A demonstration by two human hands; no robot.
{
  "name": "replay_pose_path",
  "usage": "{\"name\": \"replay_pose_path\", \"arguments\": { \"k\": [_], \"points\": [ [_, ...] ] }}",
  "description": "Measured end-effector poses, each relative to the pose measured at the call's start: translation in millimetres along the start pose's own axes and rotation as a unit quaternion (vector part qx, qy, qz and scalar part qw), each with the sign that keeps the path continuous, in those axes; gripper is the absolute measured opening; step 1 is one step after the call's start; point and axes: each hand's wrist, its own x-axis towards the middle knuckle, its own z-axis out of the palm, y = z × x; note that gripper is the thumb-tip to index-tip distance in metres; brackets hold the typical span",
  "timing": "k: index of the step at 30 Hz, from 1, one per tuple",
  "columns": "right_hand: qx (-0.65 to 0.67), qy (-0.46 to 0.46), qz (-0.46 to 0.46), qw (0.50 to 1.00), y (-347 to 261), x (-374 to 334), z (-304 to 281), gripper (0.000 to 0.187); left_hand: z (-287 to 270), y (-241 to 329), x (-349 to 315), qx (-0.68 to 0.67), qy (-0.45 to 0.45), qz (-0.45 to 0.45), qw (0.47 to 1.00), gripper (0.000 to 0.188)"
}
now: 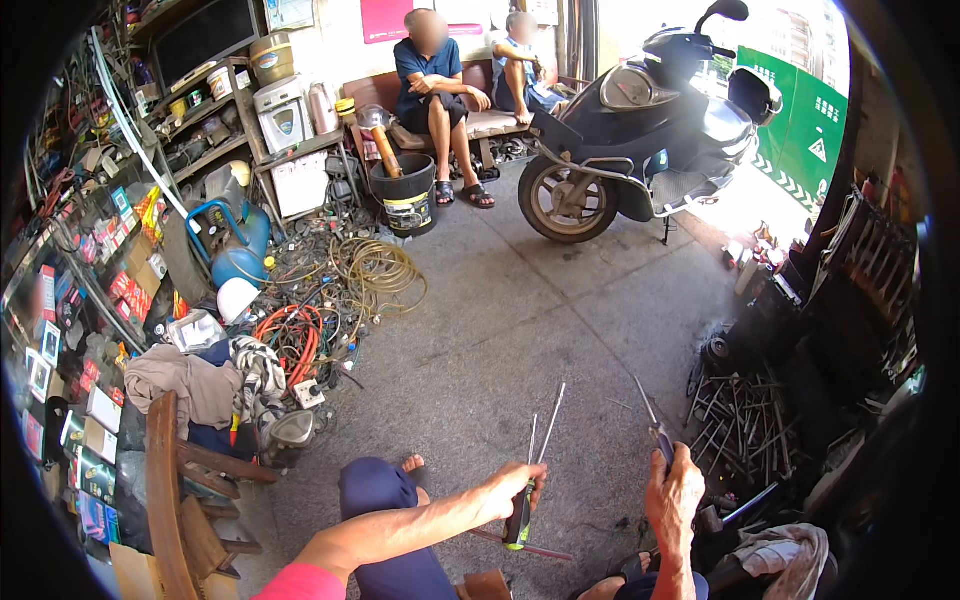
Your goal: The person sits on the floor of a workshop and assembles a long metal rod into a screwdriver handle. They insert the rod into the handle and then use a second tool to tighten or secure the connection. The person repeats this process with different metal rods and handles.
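While the left hand point(512, 487) grasped a green driver point(517, 528), two shafts point(552, 420) jutting above, and the right hand point(673, 492) clasped a dark driver point(657, 431) over the floor point(455, 400), both looked light, stiff, hardly fragile, best held by their thick handles point(663, 445)

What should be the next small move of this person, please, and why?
Probably bring the dark-handled screwdriver in the right grip toward the left grip, to gather the tools together. The left grip already holds a green-and-black handle, with two thin metal shafts pointing upward beside it, while the right holds only this one, apart from them.
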Motion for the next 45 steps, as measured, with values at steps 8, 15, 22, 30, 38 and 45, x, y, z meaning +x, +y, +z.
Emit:
{"name": "replay_pose_path", "arguments": {
  "k": [8,15,22,30,38,45],
  "points": [
    [-0.004,-0.200,-0.055,0.978,0.0,-15.2,10.1,0.033,1.1,-6.2,5.0,0.003,-0.001,-0.038,0.999,0.025],
    [0.160,-0.041,-0.002,0.986,-24.5,-7.5,4.6,0.029,-1.1,-8.6,4.4,0.005,-0.026,-0.022,0.999,0.028],
    [0.242,-0.203,-0.036,0.948,-36.6,-12.3,-0.4,0.032,-3.6,-14.0,11.5,-0.008,-0.043,-0.034,0.998,0.021],
    [0.068,-0.038,-0.012,0.997,-5.0,-7.5,17.8,0.027,-2.3,4.7,-2.9,-0.009,-0.034,-0.033,0.999,0.014],
    [0.163,-0.119,-0.015,0.979,-20.7,-9.0,7.4,0.027,-0.5,-2.7,3.5,-0.039,-0.037,-0.045,0.998,0.015],
    [-0.017,-0.112,-0.062,0.992,-9.9,-12.5,17.4,0.020,-8.7,-7.0,9.1,-0.040,-0.064,-0.055,0.996,0.014]
  ]
}}
